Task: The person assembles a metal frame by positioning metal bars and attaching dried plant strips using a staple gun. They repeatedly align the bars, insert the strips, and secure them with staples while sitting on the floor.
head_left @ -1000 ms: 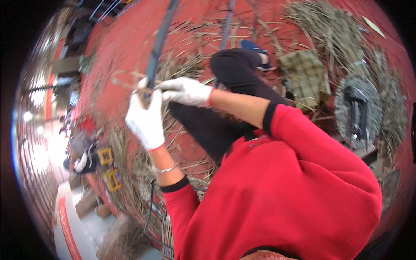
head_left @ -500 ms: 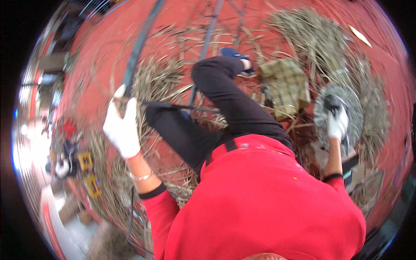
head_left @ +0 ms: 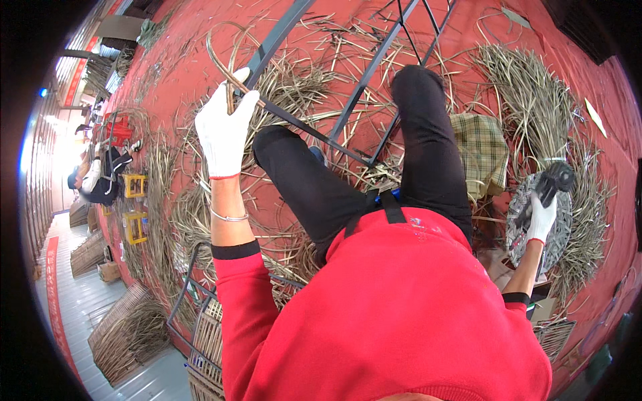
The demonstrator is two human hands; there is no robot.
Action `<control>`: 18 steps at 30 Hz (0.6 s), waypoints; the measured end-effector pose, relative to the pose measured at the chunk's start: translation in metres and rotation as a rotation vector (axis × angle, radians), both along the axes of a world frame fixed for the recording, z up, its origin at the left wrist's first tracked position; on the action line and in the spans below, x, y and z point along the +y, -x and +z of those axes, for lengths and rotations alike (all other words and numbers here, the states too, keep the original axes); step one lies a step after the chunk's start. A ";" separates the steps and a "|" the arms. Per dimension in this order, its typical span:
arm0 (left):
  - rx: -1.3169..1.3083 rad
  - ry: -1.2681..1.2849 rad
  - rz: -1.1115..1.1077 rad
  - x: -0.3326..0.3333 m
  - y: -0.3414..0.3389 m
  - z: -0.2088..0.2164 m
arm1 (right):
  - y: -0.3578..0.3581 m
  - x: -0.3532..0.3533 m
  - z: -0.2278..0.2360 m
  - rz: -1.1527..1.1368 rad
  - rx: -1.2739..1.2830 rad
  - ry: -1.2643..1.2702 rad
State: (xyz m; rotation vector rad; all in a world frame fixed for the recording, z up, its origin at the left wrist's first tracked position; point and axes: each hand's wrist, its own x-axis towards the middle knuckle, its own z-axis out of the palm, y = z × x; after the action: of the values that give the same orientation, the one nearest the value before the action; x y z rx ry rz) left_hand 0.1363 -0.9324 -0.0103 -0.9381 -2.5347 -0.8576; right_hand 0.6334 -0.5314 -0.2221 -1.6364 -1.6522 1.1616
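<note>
My left hand, in a white glove, pinches a brown flat weaving strip between thumb and fingers. The strip loops at the near corner of a dark grey metal frame, which stands between and beyond my knees. My right hand, also gloved in white, is closed round a black hand tool with a rounded end; its exact kind is unclear. Below the tool lies a round grey woven disc, partly hidden by that hand.
Bundles of dried strips lie at the far right, and more are strewn over the red floor covering. A checked cloth is by my right knee. Yellow stools and another person are on the left.
My right knee has swung rightward and its shoe is out of view. The frame appears farther right. My right hand holds the black tool nearer the disc's far edge, and the strip shows more clearly.
</note>
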 end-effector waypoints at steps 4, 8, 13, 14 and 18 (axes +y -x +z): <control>0.035 -0.104 -0.060 -0.004 0.014 -0.010 | 0.101 -0.032 0.101 0.275 0.234 -0.166; -0.038 -0.153 -0.030 -0.009 0.029 -0.018 | 0.195 -0.074 0.174 0.560 0.452 -0.605; -0.217 -0.286 -0.006 -0.009 0.034 -0.022 | 0.296 -0.137 0.178 0.899 0.548 0.051; -0.192 -0.242 0.026 -0.009 0.033 -0.022 | 0.316 -0.158 0.164 0.960 0.620 0.136; -0.013 -0.142 0.008 -0.008 0.026 -0.017 | 0.346 -0.215 0.108 1.121 0.665 -0.220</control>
State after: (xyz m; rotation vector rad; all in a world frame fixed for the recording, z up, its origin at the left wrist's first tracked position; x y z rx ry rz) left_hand 0.1100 -0.9407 -0.0274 -0.8799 -2.4486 -1.0292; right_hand 0.2872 -0.7468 -0.1142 0.0008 -2.0832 1.6542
